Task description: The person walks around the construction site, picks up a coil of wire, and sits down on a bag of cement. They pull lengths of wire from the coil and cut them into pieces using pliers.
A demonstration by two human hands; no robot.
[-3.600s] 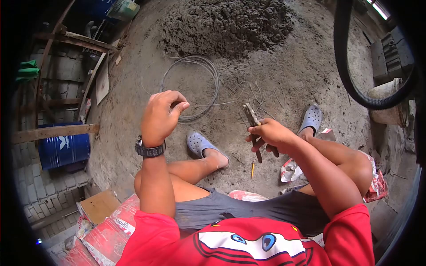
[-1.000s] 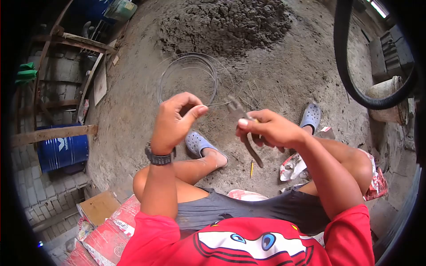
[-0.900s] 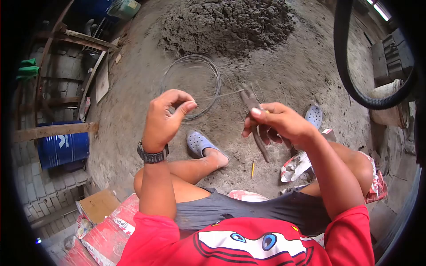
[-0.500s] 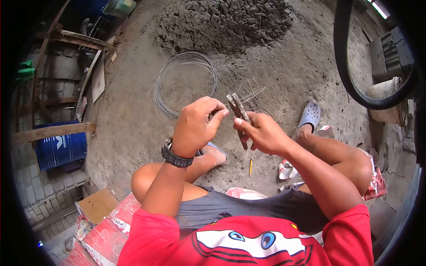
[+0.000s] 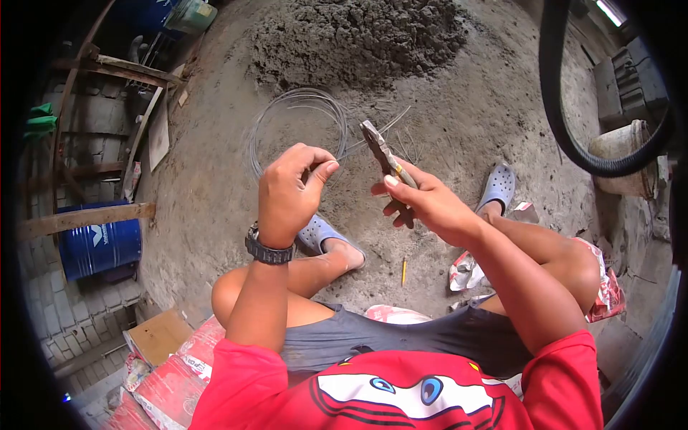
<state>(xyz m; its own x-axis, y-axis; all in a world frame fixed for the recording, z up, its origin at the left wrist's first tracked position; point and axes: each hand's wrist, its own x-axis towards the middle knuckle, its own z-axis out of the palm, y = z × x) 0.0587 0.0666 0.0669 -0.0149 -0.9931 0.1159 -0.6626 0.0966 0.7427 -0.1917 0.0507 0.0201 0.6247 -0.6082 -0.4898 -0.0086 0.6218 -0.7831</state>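
Grey wire point(image 5: 352, 149), pinched in the left hand point(image 5: 292, 192), runs past pliers point(image 5: 378, 145) gripped in the right hand point(image 5: 431, 204). A coil point(image 5: 342, 123) lies beyond the left hand.

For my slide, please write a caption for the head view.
Right hand holding metal pliers, left hand pinching thin grey wire, a round grey wire coil on the rough grey floor.

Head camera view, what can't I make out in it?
Head view:
Whatever the bare left hand may pinch: hidden by that hand.
Grey metal pliers: handles partly covered by the bare right hand.
Dark grey lumpy heap: cut off by the top edge.
Blue cylindrical drum: partly behind a brown wooden beam.
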